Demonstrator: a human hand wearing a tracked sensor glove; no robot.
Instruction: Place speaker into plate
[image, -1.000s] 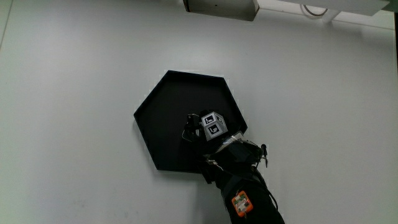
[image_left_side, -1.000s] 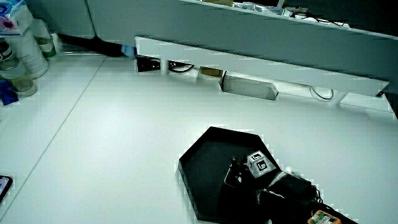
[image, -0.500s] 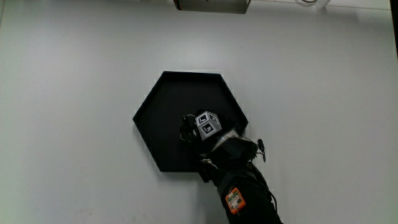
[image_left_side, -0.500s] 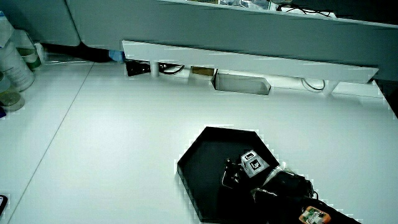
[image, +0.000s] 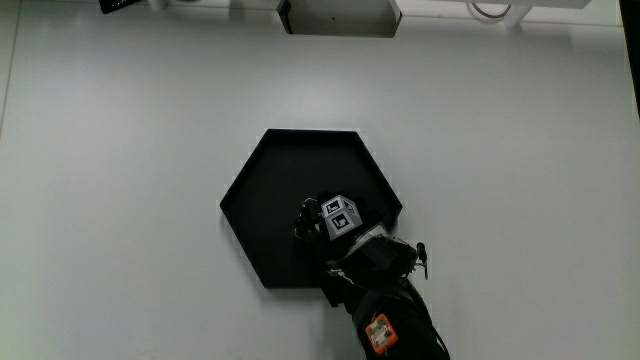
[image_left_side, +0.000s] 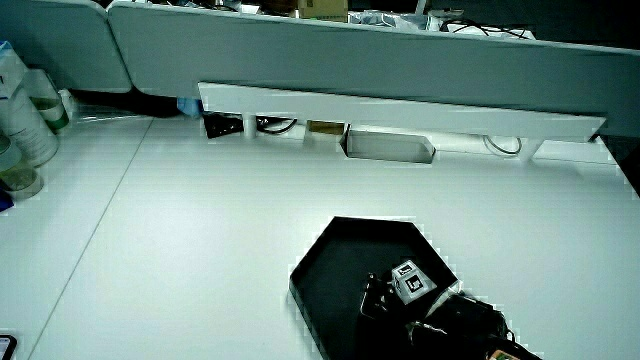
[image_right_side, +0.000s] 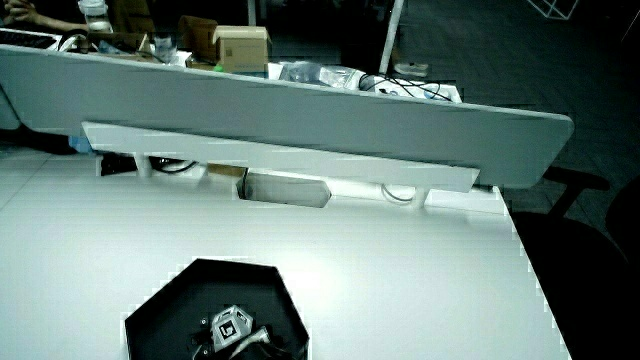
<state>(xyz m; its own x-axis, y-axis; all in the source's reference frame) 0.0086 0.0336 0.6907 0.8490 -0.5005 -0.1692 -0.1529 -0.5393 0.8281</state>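
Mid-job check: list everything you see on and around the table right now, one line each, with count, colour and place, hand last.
Plate: one, black, hexagonal tray, on the white table, seen in all three views.
Table: one, white, bearing the plate.
Partition: one, grey, low, along the table's edge farthest from the person, seen in both side views.
Bottles: a few, pale, at the table's edge near the partition in a side view; number unclear.
Cardboard box: one, brown, above the partition line in a side view.
Speaker: not tellable; something dark sits under the hand, blending with glove and plate.
Hand: one, black glove with a grey patterned cube on its back, over the plate's part nearest the person; forearm trails toward the person.
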